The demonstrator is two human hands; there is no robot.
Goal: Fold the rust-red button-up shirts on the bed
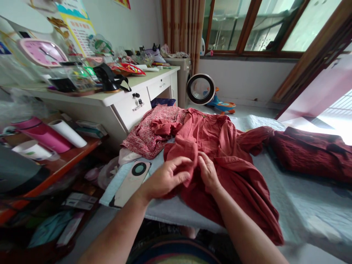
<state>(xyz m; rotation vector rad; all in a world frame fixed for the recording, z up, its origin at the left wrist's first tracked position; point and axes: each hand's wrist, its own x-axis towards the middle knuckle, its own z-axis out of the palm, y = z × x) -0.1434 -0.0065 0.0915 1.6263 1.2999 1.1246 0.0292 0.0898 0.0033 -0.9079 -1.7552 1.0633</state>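
A rust-red long-sleeved shirt lies spread and rumpled on the bed, its front edges folded apart. My left hand curls its thumb and fingers around the left front part of the shirt. Close beside it, my right hand has its fingers closed at the raised edge of the same cloth, partly hiding the fingertips. Under the shirt's left sleeve lies a red-and-white patterned garment. To the left of my left hand is a pale phone with a round dark camera ring.
Folded dark red clothing lies at the right of the light blue bed sheet. On the left, a cluttered white desk stands above a low shelf with a pink bottle. Behind the bed is an open washing-machine door.
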